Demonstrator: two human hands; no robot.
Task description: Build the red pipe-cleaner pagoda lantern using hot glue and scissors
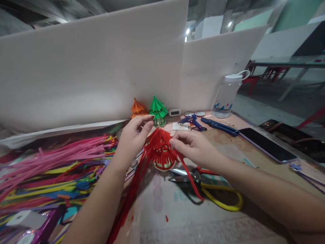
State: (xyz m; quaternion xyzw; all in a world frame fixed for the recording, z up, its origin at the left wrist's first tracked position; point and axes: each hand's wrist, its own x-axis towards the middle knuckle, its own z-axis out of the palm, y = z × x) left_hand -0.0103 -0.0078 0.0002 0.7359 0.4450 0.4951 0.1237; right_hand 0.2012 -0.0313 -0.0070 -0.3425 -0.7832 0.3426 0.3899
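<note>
A small red tiered craft tree [164, 152] made of fuzzy pipe cleaners stands upright in front of me. At its upper left is my left hand [135, 135], its thumb and forefinger apart with no object visible between them. On the tree's right side, my right hand [189, 144] pinches a red pipe cleaner [191, 179], whose free end hangs down to the tabletop. More long red strands [132, 196] trail from the tree's left side toward me. Scissors with yellow and red handles [223, 196] lie just right of the tree, blades pointing left.
Green [157, 108] and orange [138, 107] craft trees stand behind. Coloured pipe cleaners [63, 159] cover the left side. A blue glue gun [193, 121], blue cutter [219, 126], phone [266, 144] and water bottle [225, 98] lie or stand to the right. A pale board [101, 67] rises behind.
</note>
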